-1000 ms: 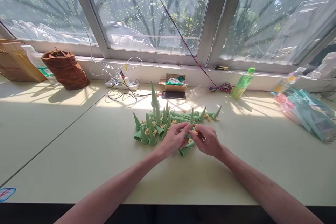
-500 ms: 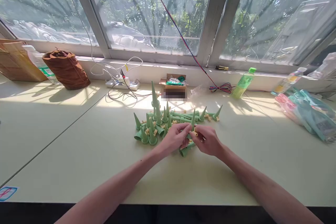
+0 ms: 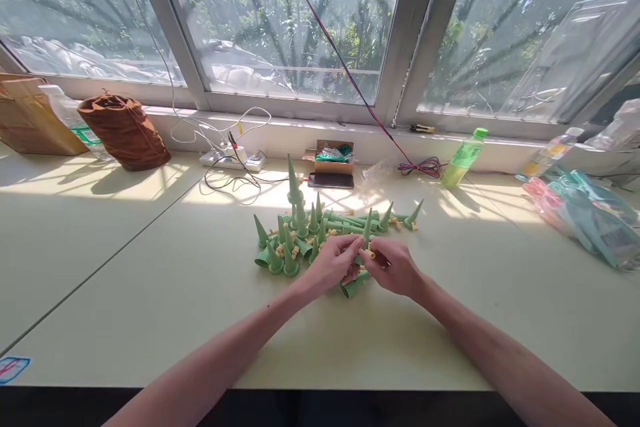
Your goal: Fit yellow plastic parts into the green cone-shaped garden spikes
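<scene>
Two hands meet over the near right part of a cluster of parts on the desk (image 3: 150, 320), busy with one pair of pieces. The left hand (image 3: 336, 260) has its grip closed on a green plastic cone (image 3: 367, 227), held tip up with thumb and fingers low on its body. The right hand (image 3: 396, 267) pinches a short pale-yellow tube fitting (image 3: 370, 254) between thumb and fingers, right against the cone's lower part. Fingers cover the place where the two meet, so whether the fitting is seated, partly in or only touching cannot be told; this pair is best judged as in progress.

Around them, much looks to be left. Several standing cones (image 3: 275, 260) rest on their round collars to the left of the hands, and behind these rises a taller cone stack (image 3: 294, 180). Green tubes (image 3: 350, 221) lie on their sides at the back of the cluster, and one wide-mouthed green tube (image 3: 352, 289) lies just below the hands. Loose yellow fittings (image 3: 294, 251) are scattered between the cones, which suggests that many pieces are not yet joined. No finished assembly can be picked out with certainty; how many are complete is too small to tell.
</scene>
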`<state>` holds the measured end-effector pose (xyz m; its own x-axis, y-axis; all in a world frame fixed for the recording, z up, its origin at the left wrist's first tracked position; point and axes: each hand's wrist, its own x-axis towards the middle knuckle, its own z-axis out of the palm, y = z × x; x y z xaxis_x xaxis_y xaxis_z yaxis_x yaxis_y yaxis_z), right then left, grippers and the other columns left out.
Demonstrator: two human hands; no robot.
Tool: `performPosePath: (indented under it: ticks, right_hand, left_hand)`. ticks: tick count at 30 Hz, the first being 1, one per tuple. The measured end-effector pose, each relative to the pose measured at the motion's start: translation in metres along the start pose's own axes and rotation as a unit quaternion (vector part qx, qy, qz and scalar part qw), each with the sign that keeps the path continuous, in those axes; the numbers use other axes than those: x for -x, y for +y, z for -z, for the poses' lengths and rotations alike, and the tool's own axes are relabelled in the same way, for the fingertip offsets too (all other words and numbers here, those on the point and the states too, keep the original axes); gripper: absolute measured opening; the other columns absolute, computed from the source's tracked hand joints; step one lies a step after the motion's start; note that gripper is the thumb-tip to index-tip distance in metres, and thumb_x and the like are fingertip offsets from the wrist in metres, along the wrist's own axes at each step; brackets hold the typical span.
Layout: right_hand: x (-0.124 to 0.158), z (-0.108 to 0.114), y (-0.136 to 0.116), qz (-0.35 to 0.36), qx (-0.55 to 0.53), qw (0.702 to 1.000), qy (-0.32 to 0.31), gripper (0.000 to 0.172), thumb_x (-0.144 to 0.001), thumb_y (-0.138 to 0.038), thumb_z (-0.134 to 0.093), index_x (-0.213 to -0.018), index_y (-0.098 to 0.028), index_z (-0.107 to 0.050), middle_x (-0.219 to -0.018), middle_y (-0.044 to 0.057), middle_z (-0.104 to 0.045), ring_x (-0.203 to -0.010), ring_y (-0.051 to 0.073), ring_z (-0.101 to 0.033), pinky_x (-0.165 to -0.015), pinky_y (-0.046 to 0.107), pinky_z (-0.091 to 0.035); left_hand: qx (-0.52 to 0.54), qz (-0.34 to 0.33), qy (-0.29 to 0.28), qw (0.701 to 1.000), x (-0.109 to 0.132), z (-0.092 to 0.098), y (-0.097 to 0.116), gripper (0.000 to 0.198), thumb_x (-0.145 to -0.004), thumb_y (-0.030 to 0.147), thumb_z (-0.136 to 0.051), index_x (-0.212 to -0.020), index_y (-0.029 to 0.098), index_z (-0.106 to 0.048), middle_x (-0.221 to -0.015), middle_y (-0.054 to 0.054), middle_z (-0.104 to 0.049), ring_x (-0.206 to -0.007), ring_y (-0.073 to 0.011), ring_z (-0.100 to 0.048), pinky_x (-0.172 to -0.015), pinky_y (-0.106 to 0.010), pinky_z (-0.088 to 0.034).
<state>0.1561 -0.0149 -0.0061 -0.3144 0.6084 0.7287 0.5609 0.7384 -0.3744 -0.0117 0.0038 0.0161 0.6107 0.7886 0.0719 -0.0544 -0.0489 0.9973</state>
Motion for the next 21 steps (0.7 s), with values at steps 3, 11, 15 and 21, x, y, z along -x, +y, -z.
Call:
performPosePath:
  ticks: [3, 11, 15, 21]
  right_hand:
    - [0.0007, 0.0003, 0.0002, -0.002, 0.008, 1.0, -0.001, 0.034, -0.088, -0.019, -0.054, -0.065, -0.022, -0.029, -0.055, -0.009, -0.027, -0.049, 0.008, -0.021, -0.046, 0.023, -0.023]
    - [0.0004, 0.0006, -0.0001, 0.006, 0.014, 1.0, -0.003, 0.034, -0.089, -0.02, -0.054, -0.065, -0.022, -0.029, -0.054, -0.009, -0.029, -0.048, 0.008, -0.023, -0.046, 0.022, -0.024]
    - [0.0003, -0.0006, 0.0003, 0.02, 0.024, 0.999, 0.02, 0.035, -0.09, -0.021, -0.055, -0.064, -0.022, -0.031, -0.052, -0.009, -0.03, -0.046, 0.007, -0.023, -0.045, 0.022, -0.025]
    - [-0.0003, -0.0017, -0.0011, 0.057, 0.031, 0.995, 0.073, 0.034, -0.09, -0.018, -0.058, -0.064, -0.022, -0.037, -0.049, -0.008, -0.038, -0.044, 0.007, -0.03, -0.045, 0.022, -0.028]
  left_hand:
    - [0.006, 0.002, -0.003, 1.0, -0.0001, 0.0, 0.0005, 0.046, -0.09, 0.057, -0.051, -0.073, 0.014, -0.056, -0.054, 0.004, -0.045, -0.04, -0.006, -0.041, -0.036, -0.018, -0.029]
    - [0.004, -0.01, -0.012, 1.0, 0.0008, 0.0015, -0.0007, 0.044, -0.092, 0.054, -0.049, -0.073, 0.014, -0.055, -0.054, 0.004, -0.045, -0.04, -0.0062, -0.042, -0.037, -0.019, -0.03]
    - [0.016, -0.018, -0.011, 1.0, 0.0007, 0.0003, -0.003, 0.042, -0.092, 0.053, -0.049, -0.075, 0.015, -0.054, -0.058, 0.003, -0.048, -0.041, -0.0065, -0.044, -0.038, -0.019, -0.033]
    - [0.071, 0.007, -0.024, 0.997, 0.0004, -0.0027, -0.0021, 0.041, -0.09, 0.056, -0.051, -0.097, 0.016, -0.06, -0.069, 0.001, -0.053, -0.052, -0.0097, -0.052, -0.042, -0.019, -0.045]
